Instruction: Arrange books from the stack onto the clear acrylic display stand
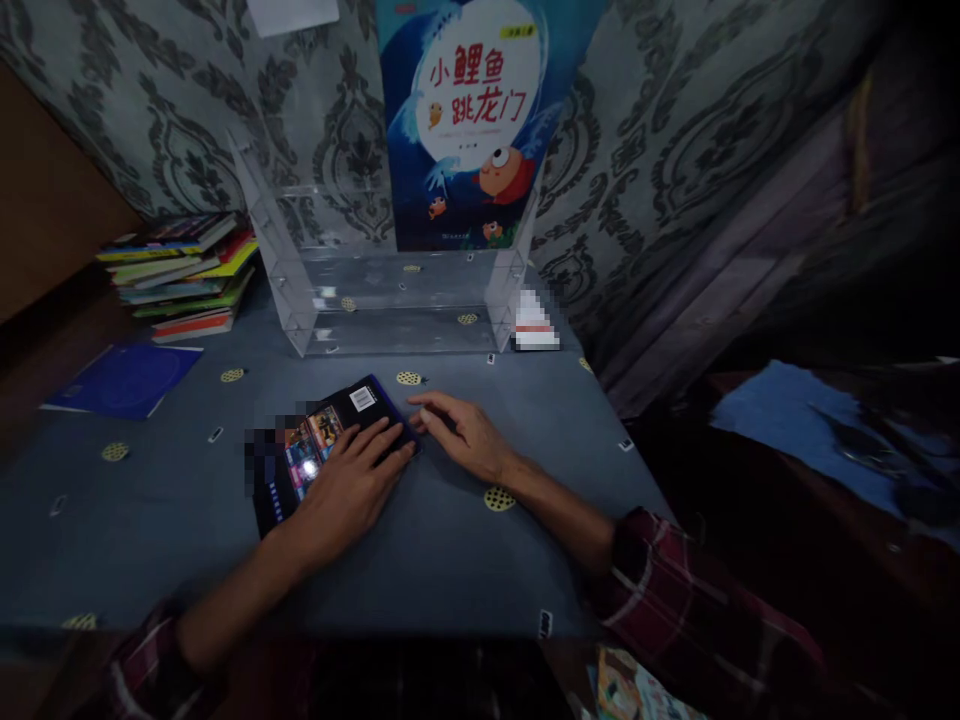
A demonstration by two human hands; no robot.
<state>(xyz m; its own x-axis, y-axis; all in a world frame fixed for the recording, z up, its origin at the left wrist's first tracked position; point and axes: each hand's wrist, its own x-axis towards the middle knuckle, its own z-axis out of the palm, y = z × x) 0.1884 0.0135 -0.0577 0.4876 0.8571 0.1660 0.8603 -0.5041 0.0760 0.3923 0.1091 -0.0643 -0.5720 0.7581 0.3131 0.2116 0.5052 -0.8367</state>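
A dark book (350, 412) with a barcode and small colour pictures on its cover lies slanted on the table. My left hand (352, 480) rests flat across it, fingers stretched out and slightly apart. Just off the book's right edge is my right hand (465, 435), its index finger extended and the thumb a little below it. Nothing shows between those fingers; whether the tips touch the book's edge I cannot tell. Behind both hands stands a clear acrylic rack (397, 330), holding a blue picture book (469, 215) with an orange fish upright on its upper part.
A stack of books (180, 275) sits at the back left of the grey table (150, 540), with a flat blue booklet (127, 380) in front. Beside the rack's right foot is a white item (535, 325), pixelated. Blue cloth (795, 440) lies off to the right.
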